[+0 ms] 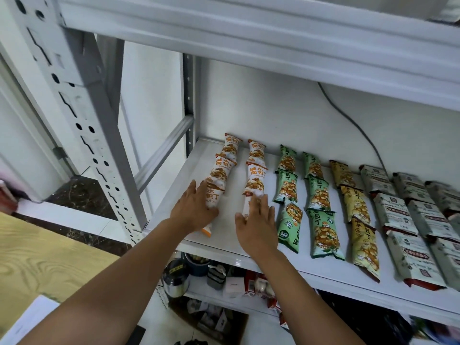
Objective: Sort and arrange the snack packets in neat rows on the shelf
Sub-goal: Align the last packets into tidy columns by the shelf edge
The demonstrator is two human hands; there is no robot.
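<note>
Sorting under way, steered by me from afar: my left hand (pixel 193 207) lies flat, fingers straight, on the nearest packet of the first white-and-orange row (pixel 221 170). My right hand (pixel 257 220), fingers also straight and close together, presses the nearest packet of the second white-and-orange row (pixel 256 168). Neither hand pinches anything. Both rows run front to back on the white shelf (pixel 227 207), with two green rows (pixel 288 180), a yellow row (pixel 356 202) and grey packets (pixel 395 212) ranged to the right.

The packets look light, puffed and slick, and I judge their contents would crush under weight. Flat-palmed nudges along the long sides suit them best, or a lift by the crimped end seals.

Bare shelf lies left of the first row, up to the corner post (pixel 189 100), and in a strip between the two rows. The front lip sits just under my wrists, and the nearest left packet ends close to it. The upper shelf (pixel 249 46) hangs over the rows, so lifts should stay low.
</note>
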